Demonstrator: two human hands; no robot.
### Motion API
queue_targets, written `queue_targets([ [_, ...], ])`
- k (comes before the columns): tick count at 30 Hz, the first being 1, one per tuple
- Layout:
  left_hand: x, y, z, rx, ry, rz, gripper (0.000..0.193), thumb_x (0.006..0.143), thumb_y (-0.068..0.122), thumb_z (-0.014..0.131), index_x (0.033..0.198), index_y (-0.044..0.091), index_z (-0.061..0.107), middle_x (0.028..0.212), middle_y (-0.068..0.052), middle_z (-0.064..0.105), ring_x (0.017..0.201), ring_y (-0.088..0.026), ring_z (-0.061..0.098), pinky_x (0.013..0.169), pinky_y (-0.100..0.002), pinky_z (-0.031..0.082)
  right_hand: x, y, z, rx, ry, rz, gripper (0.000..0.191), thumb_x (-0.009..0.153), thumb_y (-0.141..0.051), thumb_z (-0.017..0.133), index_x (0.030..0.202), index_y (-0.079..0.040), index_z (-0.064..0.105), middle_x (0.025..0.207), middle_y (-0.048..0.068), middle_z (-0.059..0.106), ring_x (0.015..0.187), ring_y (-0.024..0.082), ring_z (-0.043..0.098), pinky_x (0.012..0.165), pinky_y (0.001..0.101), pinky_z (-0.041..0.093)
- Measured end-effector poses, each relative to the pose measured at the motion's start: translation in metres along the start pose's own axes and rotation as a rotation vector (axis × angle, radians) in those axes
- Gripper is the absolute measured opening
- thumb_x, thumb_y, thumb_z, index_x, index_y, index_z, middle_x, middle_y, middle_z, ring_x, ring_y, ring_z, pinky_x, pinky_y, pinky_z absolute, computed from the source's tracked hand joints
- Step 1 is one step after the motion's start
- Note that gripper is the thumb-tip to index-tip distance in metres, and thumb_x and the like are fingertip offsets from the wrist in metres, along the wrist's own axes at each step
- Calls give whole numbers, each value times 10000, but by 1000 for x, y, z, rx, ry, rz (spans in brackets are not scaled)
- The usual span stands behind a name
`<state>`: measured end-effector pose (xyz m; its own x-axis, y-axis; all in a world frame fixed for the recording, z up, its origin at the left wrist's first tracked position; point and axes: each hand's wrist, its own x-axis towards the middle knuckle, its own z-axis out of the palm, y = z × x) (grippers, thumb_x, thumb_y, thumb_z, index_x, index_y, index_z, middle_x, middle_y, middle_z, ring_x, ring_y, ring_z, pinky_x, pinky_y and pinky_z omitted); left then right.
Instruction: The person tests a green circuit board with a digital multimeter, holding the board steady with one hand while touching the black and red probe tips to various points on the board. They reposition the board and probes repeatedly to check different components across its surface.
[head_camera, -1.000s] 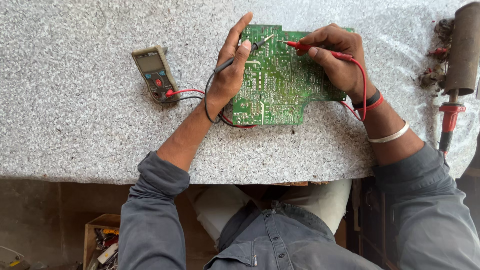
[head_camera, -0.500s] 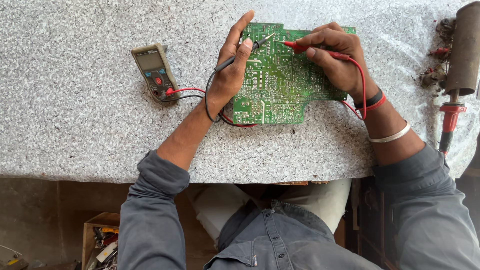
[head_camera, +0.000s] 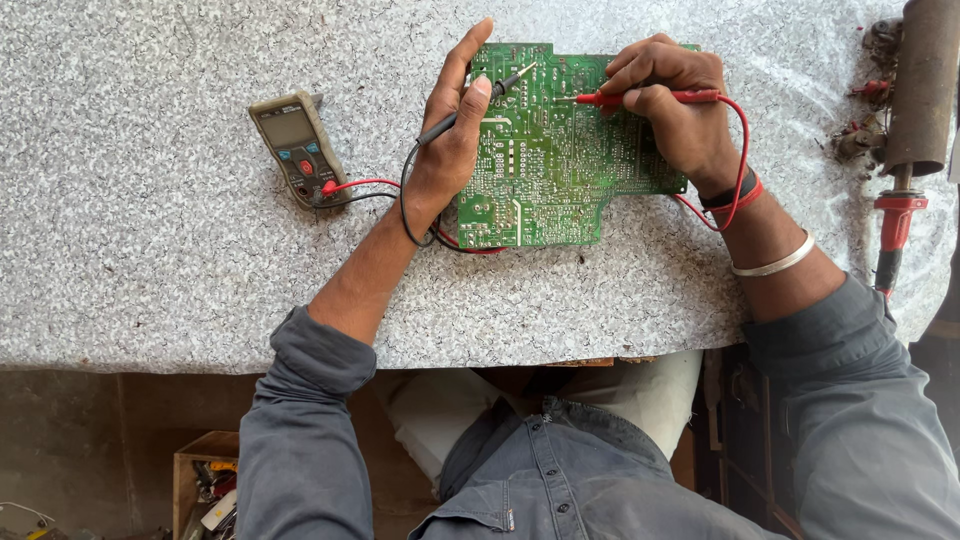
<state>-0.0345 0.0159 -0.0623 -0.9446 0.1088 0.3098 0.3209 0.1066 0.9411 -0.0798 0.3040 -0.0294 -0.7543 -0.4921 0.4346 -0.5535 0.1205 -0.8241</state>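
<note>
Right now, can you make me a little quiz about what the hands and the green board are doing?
1. True or false: the left hand holds the red probe.
2. Which thing lies left of the board on the table? A) a meter B) a cup C) a book
3. Fill in: the right hand holds the ____ probe on the board.

Key:
1. False. It holds the black probe, tip on the board.
2. A, the meter, with red and black leads plugged in.
3. Red: the red probe.
</note>
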Motion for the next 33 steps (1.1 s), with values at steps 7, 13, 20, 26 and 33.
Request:
queue_targets([
  [7, -1, -3, -1, 1, -8, 38, 638, 1139, 465, 414, 1641, 79, 335, 1623, -113, 496, 611, -25, 355, 629, -218, 487, 0, 1, 3, 64, 11, 30, 231, 848, -46, 532, 950, 55, 713, 1076, 164, 692, 955, 197, 682, 877, 340, 608],
  [13, -3, -8, -1, -12, -11, 79, 630, 1162, 479, 410, 1648, 85, 331, 1662, -103, 442, 589, -18, 338, 597, -217, 472, -3, 7, -1, 103, 17, -33, 216, 880, 23, 506, 951, 94, 697, 1080, 183, 693, 925, 199, 693, 861, 330, 632],
  [20, -4, -7, -2, -15, -18, 25, 690, 1107, 520, 419, 1631, 80, 336, 1165, -77, 626, 565, -21, 308, 519, -220, 352, -4, 16, -21, 271, 166, 43, 205, 900, 67, 456, 885, 118, 655, 1075, 218, 689, 813, 215, 717, 749, 327, 669],
  [26, -1, -11, 0, 6, 6, 72, 683, 1116, 533, 413, 1619, 77, 338, 1650, -120, 443, 596, -19, 360, 655, -239, 519, -6, 25, -13, 253, 88, 77, 187, 881, 61, 454, 921, 86, 635, 1084, 221, 700, 839, 218, 739, 766, 318, 660],
  [33, -3, -18, -4, 9, -21, 133, 608, 1211, 513, 428, 1641, 93, 337, 1681, -87, 411, 811, -43, 566, 948, -250, 580, -3, 26, -10, 196, 63, 19, 211, 924, 62, 462, 962, 117, 663, 1092, 219, 699, 884, 211, 728, 816, 327, 659],
])
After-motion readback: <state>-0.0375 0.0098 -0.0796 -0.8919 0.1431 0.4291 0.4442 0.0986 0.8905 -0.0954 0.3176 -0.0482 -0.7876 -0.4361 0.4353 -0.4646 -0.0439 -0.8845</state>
